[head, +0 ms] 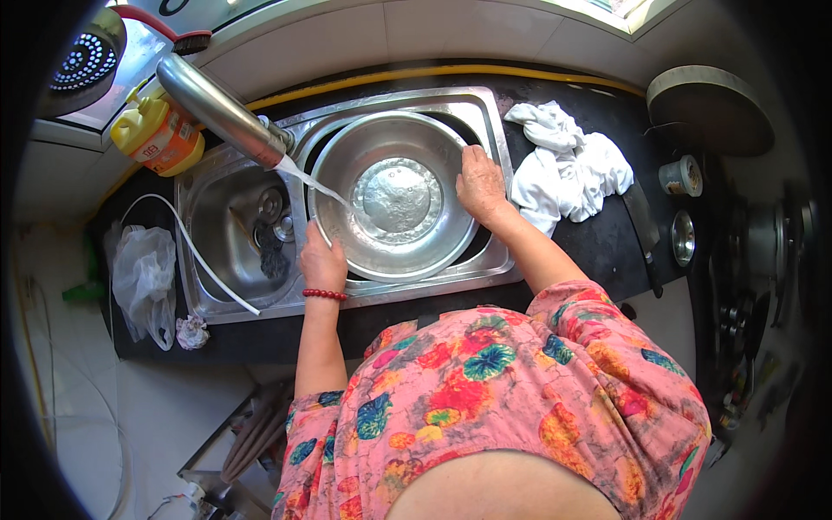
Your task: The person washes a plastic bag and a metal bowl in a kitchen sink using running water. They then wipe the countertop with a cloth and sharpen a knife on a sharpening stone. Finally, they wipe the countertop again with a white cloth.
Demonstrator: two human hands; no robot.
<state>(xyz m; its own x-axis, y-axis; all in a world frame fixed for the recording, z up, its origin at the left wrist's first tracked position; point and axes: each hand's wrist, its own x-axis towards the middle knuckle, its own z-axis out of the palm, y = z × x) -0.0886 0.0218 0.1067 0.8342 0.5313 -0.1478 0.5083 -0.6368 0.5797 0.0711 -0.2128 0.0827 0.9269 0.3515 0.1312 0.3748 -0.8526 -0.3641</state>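
Observation:
A wide stainless steel basin (455,240) sits over the right bowl of a double sink (416,296). Water runs from the metal faucet (221,110) into it, and some water lies at its bottom. My left hand (324,261), with a red bead bracelet at the wrist, grips the basin's left rim, thumb on the inside. At the right rim, my right hand (481,184) has hold of the edge. The smaller left bowl (218,227) holds a dark scrubber (272,250) and metal drain parts. White wet-looking cloths (572,169) lie heaped right of the sink.
Beside the cloths lies a cleaver (640,221), with a small metal bowl (682,238) and a plastic tub (680,177) beyond. A round board (708,110) stands at the back right. Left are a yellow detergent jug (159,136), a plastic bag (144,279) and a white hose (208,266).

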